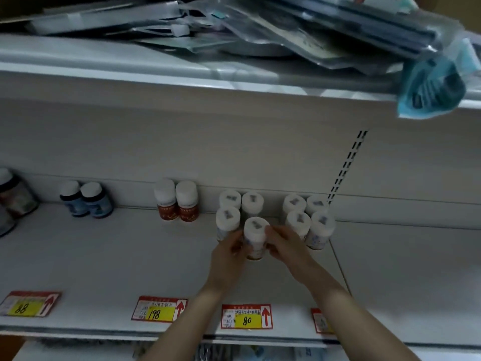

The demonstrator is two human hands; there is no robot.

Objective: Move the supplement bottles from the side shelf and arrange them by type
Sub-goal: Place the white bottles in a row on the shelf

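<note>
- My left hand (229,252) and right hand (285,246) both curl their fingers round one white-capped bottle (255,239). It is upright, straight behind the 80 price tag (246,316).
- Three matching bottles (228,217) stand farther back from the tag, close by the held one.
- Four more bottles (298,220) stand behind and to the right of the tag.
- Two red-labelled bottles (177,201) stand behind it and to the left.

Dim, greyish light. Motion blur thruout, worst on plastic packets (299,35) well above right hand (283,243); wide-angle bowing at edges.
</note>
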